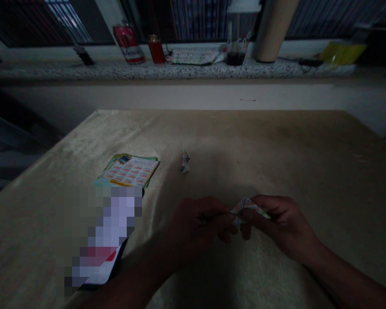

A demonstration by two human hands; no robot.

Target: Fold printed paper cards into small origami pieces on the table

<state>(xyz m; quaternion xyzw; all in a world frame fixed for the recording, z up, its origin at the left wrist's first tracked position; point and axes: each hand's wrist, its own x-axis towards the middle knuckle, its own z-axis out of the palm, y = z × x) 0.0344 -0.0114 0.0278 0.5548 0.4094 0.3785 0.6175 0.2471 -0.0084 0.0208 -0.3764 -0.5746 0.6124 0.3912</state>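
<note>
Between my two hands, above the near part of the table, is a small folded piece of printed paper. My left hand pinches its left end between thumb and fingers. Its right side is gripped by my right hand, the thumb lying across the front; a green edge shows there. My fingers hide part of the paper. Farther back on the table lies another small folded paper piece, pointed at the top and printed alike, apart from both hands.
Left of my hands lie a stack of printed cards and a phone with a blurred screen. On the windowsill behind the table stand a red can, a red jar, a cup of dark liquid and a cardboard tube.
</note>
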